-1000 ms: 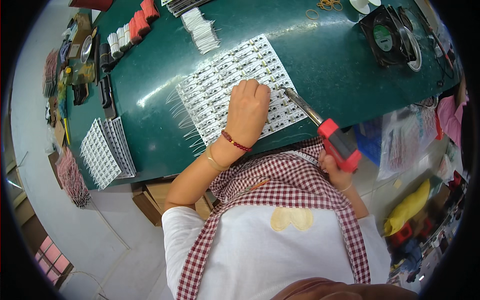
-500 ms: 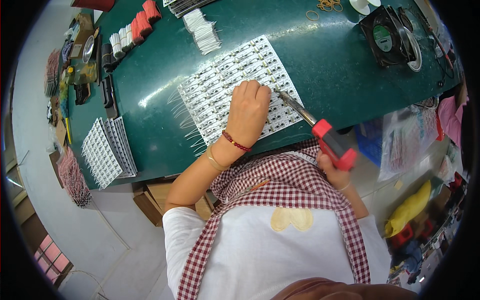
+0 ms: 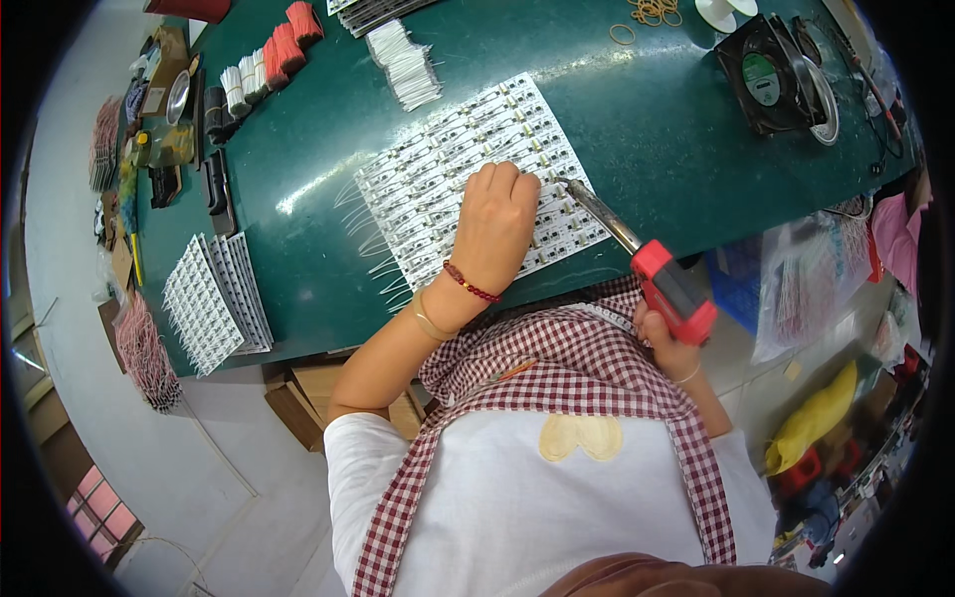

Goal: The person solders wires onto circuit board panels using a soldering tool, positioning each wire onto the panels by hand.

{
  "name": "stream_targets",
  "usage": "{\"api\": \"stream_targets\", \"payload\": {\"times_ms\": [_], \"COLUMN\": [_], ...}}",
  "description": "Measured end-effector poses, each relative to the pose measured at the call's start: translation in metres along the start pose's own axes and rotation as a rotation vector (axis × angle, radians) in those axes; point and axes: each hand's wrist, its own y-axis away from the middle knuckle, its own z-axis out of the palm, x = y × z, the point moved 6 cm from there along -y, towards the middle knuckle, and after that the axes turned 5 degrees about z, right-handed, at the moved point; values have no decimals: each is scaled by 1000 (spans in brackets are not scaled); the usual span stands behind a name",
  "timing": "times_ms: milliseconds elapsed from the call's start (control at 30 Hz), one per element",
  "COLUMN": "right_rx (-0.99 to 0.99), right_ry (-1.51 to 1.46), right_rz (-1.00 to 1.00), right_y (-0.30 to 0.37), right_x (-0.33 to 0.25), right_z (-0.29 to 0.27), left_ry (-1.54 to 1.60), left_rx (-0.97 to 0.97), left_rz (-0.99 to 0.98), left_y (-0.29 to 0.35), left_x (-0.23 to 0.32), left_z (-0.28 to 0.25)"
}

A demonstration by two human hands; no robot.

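A white panel of small circuit boards lies on the green table, with thin white wires sticking out along its left edge. My left hand rests over the panel's middle, fingers curled and pressed together. Whatever its fingertips may pinch is hidden beneath them. In my right hand, close to my apron, is a red and black soldering iron. Its metal shaft slants up and left across the panel's right part, the tip just right of my left fingers. Whether the tip touches the panel, I cannot tell.
Bundled white wires lie beyond the panel, and red wire bundles at far left. More board panels stand at the left edge. A black fan and a white spool sit far right, rubber bands beside them.
The soldering iron has shifted slightly right, its tip now a little farther from my left fingers. My left hand has barely moved.
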Motion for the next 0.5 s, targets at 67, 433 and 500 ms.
{"api": "stream_targets", "payload": {"times_ms": [67,433,500], "right_rx": [-18,-4,-16], "right_ry": [-17,-211,-222], "right_rz": [1,38,18], "right_y": [-1,-2,-6], "right_x": [-2,-19,-19], "right_z": [1,-1,1], "left_ry": [-5,-445,-398], "left_rx": [-13,178,26], "left_rz": [2,-171,-214], "left_y": [0,-45,-48], "left_x": [-1,-121,-139], "left_z": [0,-58,-49]}}
